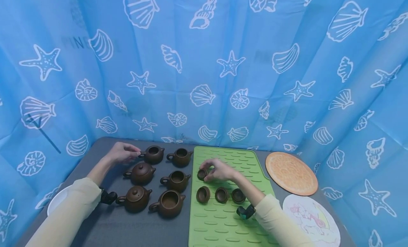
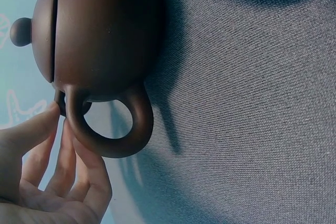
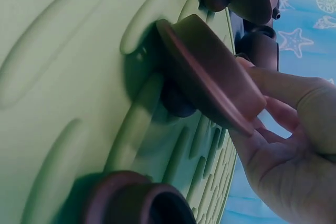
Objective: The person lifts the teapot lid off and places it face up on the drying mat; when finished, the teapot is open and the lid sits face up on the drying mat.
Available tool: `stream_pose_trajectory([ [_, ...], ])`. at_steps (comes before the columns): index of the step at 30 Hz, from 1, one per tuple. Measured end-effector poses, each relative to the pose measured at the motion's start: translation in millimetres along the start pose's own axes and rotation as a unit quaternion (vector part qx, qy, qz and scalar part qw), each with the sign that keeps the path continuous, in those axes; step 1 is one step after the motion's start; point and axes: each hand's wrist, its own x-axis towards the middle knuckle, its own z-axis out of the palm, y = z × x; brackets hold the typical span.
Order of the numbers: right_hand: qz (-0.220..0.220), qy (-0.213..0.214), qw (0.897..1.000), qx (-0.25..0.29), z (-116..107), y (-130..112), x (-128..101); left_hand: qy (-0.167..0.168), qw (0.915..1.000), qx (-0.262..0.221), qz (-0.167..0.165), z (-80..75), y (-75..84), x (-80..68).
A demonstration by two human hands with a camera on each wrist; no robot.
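Observation:
My left hand (image 1: 123, 153) pinches the handle of a lidless brown teapot (image 1: 154, 155) in the back left. In the left wrist view, a lidded teapot (image 2: 105, 35) fills the foreground and mostly hides the gripped pot; fingertips (image 2: 55, 111) meet on its handle. Over the green mat, my right hand (image 1: 218, 170) holds a small brown teapot lid (image 1: 202, 174) between thumb and fingers. Three more lids lie knob-down in a row just nearer: left (image 1: 203, 194), middle (image 1: 221, 195) and right (image 1: 238, 195). The right wrist view shows a lid (image 3: 215, 72) in front of that hand, covering most of its grip.
Several brown teapots stand in two columns left of the green mat (image 1: 207, 218); two wear lids, such as the front left one (image 1: 135, 199). A round orange mat (image 1: 291, 173) and a white printed disc (image 1: 310, 218) lie right. A white round item (image 1: 58, 201) sits left.

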Motion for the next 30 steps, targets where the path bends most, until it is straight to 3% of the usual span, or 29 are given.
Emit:
stream_pose_trajectory([
  [21,0.002,-0.010,1.000,0.021,4,3,3,-0.010,0.9998,-0.004,0.015,-3.9,5.8,-14.0],
  [30,-0.010,0.011,0.999,0.042,-3,1,-1,0.012,0.9998,0.002,0.017,-8.0,6.5,-30.3],
])
